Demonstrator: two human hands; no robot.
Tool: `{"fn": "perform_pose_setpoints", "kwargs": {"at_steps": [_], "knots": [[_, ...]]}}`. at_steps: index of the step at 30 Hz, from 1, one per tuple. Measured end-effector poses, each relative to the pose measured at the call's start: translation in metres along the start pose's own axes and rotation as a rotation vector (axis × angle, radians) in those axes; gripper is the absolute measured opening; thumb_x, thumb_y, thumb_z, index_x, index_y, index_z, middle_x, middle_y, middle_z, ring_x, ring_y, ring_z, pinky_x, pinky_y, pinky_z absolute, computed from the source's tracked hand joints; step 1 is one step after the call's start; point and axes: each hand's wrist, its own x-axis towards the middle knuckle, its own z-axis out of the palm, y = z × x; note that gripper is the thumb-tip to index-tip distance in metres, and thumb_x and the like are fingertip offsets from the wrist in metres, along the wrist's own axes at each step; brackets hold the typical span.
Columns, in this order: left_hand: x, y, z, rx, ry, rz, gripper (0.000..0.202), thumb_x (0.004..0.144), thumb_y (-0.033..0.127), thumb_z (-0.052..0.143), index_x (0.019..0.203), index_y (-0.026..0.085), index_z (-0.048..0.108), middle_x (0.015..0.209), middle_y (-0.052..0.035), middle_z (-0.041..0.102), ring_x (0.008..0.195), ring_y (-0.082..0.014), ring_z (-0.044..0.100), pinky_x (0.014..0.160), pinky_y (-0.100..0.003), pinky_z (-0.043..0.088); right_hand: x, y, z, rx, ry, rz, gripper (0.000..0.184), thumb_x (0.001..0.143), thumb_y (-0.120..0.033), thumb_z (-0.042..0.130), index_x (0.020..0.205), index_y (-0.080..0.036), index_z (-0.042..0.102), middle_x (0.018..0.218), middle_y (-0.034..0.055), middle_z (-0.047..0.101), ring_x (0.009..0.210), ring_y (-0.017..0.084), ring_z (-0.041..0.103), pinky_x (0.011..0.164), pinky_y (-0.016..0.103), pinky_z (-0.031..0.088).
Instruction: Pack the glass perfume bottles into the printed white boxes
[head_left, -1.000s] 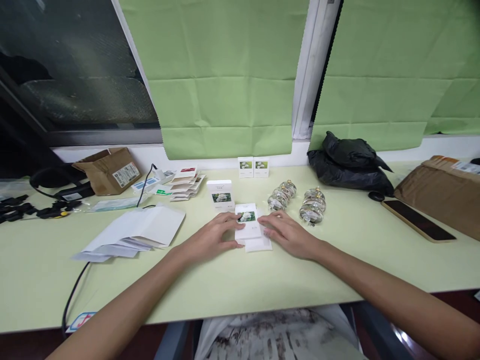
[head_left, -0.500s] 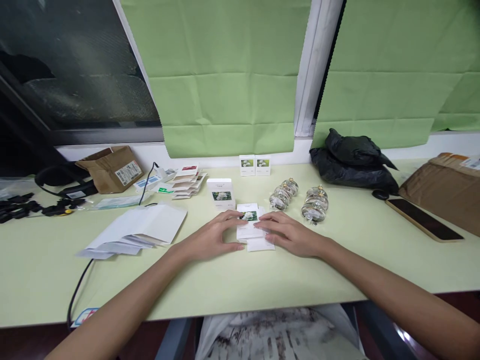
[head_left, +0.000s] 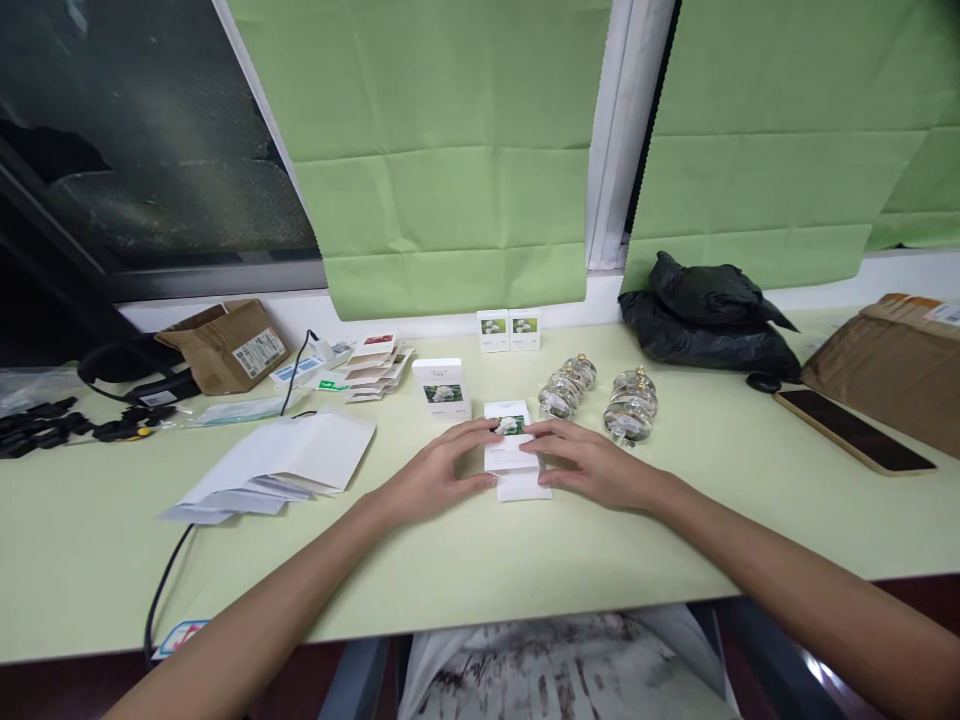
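A small white carton with a flower picture (head_left: 508, 442) lies flat on the pale green table (head_left: 480, 560), on top of a white paper slip (head_left: 523, 487). My left hand (head_left: 439, 470) grips its left edge and my right hand (head_left: 592, 462) presses its right edge, fingers curled on both. A taller white box with the same flower picture (head_left: 442, 387) stands just behind my left hand. Two clear glass jars (head_left: 564, 389) (head_left: 630, 408) lie beyond my right hand.
Two small white boxes (head_left: 508, 330) stand by the wall. White sheets (head_left: 281, 460), a pile of cards (head_left: 375, 366), a cardboard box (head_left: 225, 345) and black cables (head_left: 67, 425) are at left. A black bag (head_left: 709, 320), a phone (head_left: 855, 430) and a brown parcel (head_left: 892, 365) are at right.
Both hands closed in on the small carton and slid it slightly away from me; my right fingers now rest on its right edge. The view shifted a little.
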Motion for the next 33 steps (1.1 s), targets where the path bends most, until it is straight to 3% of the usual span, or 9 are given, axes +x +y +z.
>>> {"fn": "perform_pose_setpoints", "kwargs": {"at_steps": [7, 16, 23, 27, 33], "knots": [[0.004, 0.005, 0.006, 0.002, -0.015, 0.014, 0.051, 0.100, 0.045, 0.069, 0.150, 0.036, 0.060, 0.167, -0.0037, 0.048, 0.157, -0.0289, 0.042, 0.130, -0.053, 0.038, 0.000, -0.008, -0.001, -0.048, 0.071, -0.007, 0.051, 0.106, -0.040, 0.062, 0.155, -0.033, 0.051, 0.143, 0.0107, 0.062, 0.130, 0.030, 0.063, 0.110, 0.049, 0.055], [0.005, 0.015, 0.011, 0.059, 0.015, 0.028, 0.047, 0.102, 0.038, 0.066, 0.148, 0.033, 0.059, 0.165, -0.0059, 0.047, 0.158, -0.0294, 0.039, 0.130, -0.053, 0.039, 0.001, -0.004, 0.008, -0.212, 0.095, -0.083, 0.042, 0.108, -0.032, 0.054, 0.150, -0.030, 0.053, 0.132, 0.0132, 0.065, 0.122, 0.032, 0.064, 0.101, 0.050, 0.058], [0.009, 0.019, 0.020, 0.067, 0.060, 0.077, 0.048, 0.097, 0.023, 0.065, 0.144, 0.031, 0.059, 0.154, -0.0077, 0.052, 0.151, -0.0294, 0.046, 0.127, -0.049, 0.043, 0.004, -0.003, 0.018, -0.349, 0.099, -0.083, 0.047, 0.100, -0.016, 0.055, 0.146, -0.027, 0.053, 0.128, 0.0140, 0.064, 0.119, 0.035, 0.062, 0.099, 0.053, 0.058], [0.011, 0.023, 0.025, 0.075, 0.066, 0.087, 0.054, 0.093, 0.016, 0.063, 0.144, 0.030, 0.056, 0.149, -0.0095, 0.052, 0.149, -0.0300, 0.045, 0.125, -0.049, 0.044, 0.006, -0.004, 0.021, -0.314, 0.118, -0.047, 0.049, 0.095, -0.010, 0.058, 0.141, -0.025, 0.054, 0.122, 0.0131, 0.063, 0.115, 0.034, 0.061, 0.098, 0.053, 0.057], [0.012, 0.022, 0.027, 0.040, 0.078, 0.085, 0.049, 0.098, 0.023, 0.063, 0.146, 0.029, 0.052, 0.157, -0.0103, 0.047, 0.153, -0.0304, 0.040, 0.128, -0.051, 0.040, 0.006, -0.004, 0.019, -0.200, 0.157, 0.007, 0.052, 0.090, -0.005, 0.058, 0.138, -0.024, 0.051, 0.122, 0.0113, 0.060, 0.115, 0.032, 0.060, 0.099, 0.051, 0.055]]}}
